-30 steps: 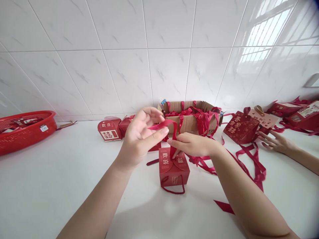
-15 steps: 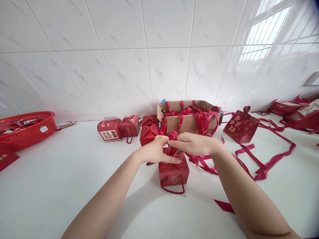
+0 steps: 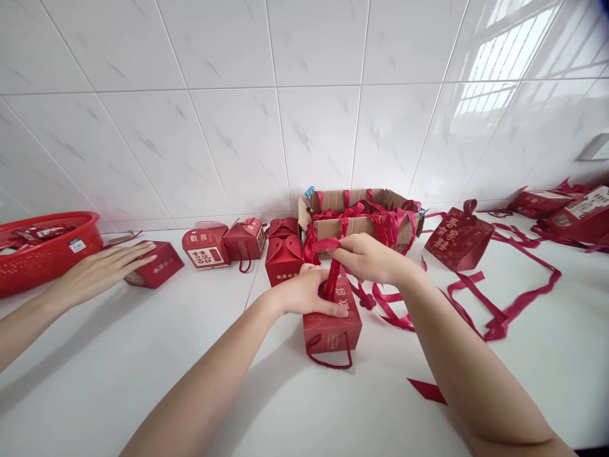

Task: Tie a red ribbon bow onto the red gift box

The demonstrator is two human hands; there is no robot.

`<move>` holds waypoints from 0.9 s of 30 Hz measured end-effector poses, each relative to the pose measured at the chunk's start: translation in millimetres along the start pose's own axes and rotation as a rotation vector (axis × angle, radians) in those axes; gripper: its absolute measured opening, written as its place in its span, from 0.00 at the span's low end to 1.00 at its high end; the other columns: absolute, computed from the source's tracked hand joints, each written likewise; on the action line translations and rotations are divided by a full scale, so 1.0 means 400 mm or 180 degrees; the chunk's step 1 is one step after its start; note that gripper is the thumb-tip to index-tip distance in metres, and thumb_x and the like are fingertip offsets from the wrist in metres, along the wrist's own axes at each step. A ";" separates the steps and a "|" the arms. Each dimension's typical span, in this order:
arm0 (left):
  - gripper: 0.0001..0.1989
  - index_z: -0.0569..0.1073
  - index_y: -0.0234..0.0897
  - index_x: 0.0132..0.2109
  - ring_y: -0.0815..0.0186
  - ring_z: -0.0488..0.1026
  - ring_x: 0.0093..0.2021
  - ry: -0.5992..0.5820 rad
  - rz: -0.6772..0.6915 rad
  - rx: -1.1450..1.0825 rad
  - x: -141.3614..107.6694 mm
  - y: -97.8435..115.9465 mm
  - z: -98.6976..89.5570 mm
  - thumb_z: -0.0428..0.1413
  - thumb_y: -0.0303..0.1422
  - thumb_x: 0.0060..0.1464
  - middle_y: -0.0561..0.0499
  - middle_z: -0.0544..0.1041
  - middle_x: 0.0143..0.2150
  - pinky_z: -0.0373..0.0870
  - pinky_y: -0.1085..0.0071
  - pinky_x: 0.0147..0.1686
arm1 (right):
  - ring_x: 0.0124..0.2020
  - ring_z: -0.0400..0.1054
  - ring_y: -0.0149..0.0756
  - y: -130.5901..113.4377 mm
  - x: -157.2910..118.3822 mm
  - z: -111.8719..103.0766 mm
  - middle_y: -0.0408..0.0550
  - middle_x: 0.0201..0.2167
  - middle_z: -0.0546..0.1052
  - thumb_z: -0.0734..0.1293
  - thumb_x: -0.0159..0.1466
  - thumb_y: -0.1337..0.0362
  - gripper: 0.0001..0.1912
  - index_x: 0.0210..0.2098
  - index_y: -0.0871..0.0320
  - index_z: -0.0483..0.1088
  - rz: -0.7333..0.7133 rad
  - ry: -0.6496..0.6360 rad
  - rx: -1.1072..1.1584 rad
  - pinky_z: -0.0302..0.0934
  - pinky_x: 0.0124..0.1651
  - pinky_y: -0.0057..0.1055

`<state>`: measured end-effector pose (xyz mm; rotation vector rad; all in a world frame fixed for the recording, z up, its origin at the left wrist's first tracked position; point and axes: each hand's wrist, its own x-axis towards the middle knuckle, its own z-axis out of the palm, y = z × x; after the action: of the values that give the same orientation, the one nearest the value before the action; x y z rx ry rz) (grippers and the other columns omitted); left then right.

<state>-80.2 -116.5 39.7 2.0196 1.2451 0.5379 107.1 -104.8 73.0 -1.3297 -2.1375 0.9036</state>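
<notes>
Tiled wall [image 3: 228, 139]: runs along the back, behind everything on the counter.
White counter [image 3: 223, 355]: carries the red boxes and loose ribbon; the box being worked on stands near its middle.
Cardboard carton [image 3: 360, 233]: against the wall, filled with ribbon, some strips hanging over its front edge.
Red gift box [image 3: 328, 330]: in front of the carton, upright, top flaps folded in, both hands at its top.
Left hand [image 3: 309, 293]: thumb laid along the box top, apart from the fingers — their tips are hidden behind the ribbon, so I cannot tell whether they grip it.
Right hand [image 3: 368, 259]: fingers drawn together, pinching the ribbon above the box.
Another person's hand [image 3: 109, 259]: on the far left, on a second red box [image 3: 164, 265], well apart from these two.
Red ribbon [image 3: 335, 273]: rises from the box top to the right fingers and bends over leftward. The step in hand looks like forming a loop or tie here; the next move seems to call for a steady box and an untwisted strip — tension without lifting the flaps.
Cord handle [image 3: 333, 365]: hangs slack on the near side, untouched.
</notes>
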 end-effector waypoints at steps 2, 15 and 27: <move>0.20 0.71 0.40 0.27 0.66 0.66 0.26 -0.0020 0.0000 -0.0001 0.000 0.002 0.000 0.67 0.49 0.37 0.51 0.67 0.34 0.62 0.74 0.22 | 0.19 0.42 0.25 0.001 0.007 0.004 0.38 0.17 0.51 0.57 0.64 0.56 0.20 0.20 0.56 0.46 -0.0057 0.0339 0.0022 0.39 0.19 0.28; 0.26 0.66 0.41 0.36 0.52 0.57 0.55 -0.1042 -0.0135 0.0525 0.042 0.010 -0.004 0.61 0.55 0.39 0.48 0.65 0.44 0.64 0.61 0.49 | 0.16 0.48 0.26 0.004 -0.025 -0.066 0.39 0.15 0.56 0.55 0.64 0.39 0.29 0.29 0.59 0.69 -0.0049 0.1343 0.0786 0.46 0.20 0.26; 0.31 0.56 0.40 0.31 0.54 0.59 0.49 -0.1394 -0.0222 0.0773 0.030 0.024 -0.014 0.60 0.59 0.36 0.49 0.61 0.43 0.63 0.65 0.43 | 0.13 0.50 0.23 0.002 -0.109 -0.135 0.41 0.13 0.63 0.69 0.56 0.44 0.22 0.22 0.58 0.72 0.0153 0.1782 0.0405 0.44 0.15 0.28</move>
<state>-72.6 -107.0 50.2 2.1305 1.1413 -0.0970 162.9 -128.6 107.3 -1.3749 -1.5995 0.5811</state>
